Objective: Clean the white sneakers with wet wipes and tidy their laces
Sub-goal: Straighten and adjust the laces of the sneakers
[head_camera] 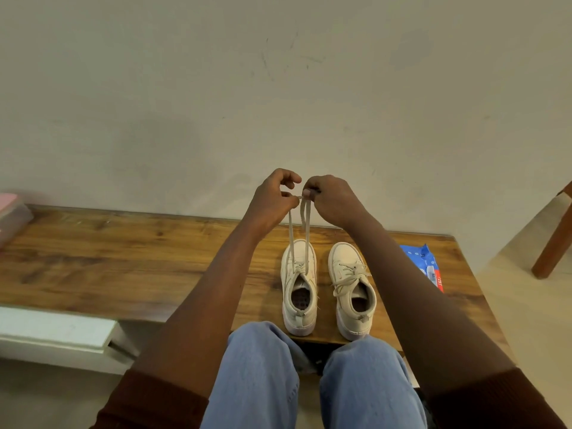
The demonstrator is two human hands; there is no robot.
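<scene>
Two white sneakers stand side by side on the wooden table (123,258), toes pointing to the wall. From the left sneaker (299,289) two lace ends (305,230) rise taut. My left hand (274,201) pinches one lace tip and my right hand (332,201) pinches the other, both raised above the shoe's toe and nearly touching. The right sneaker (353,289) has its laces tied in a loose bow. A blue pack of wet wipes (425,263) lies on the table to the right of the shoes, partly behind my right forearm.
A wall stands close behind the table. A clear plastic box with a pink lid (12,215) sits at the table's far left. A white board (55,331) lies below the table's front left edge. A wooden chair leg (554,239) stands at the right. My knees in jeans (263,366) are at the front edge.
</scene>
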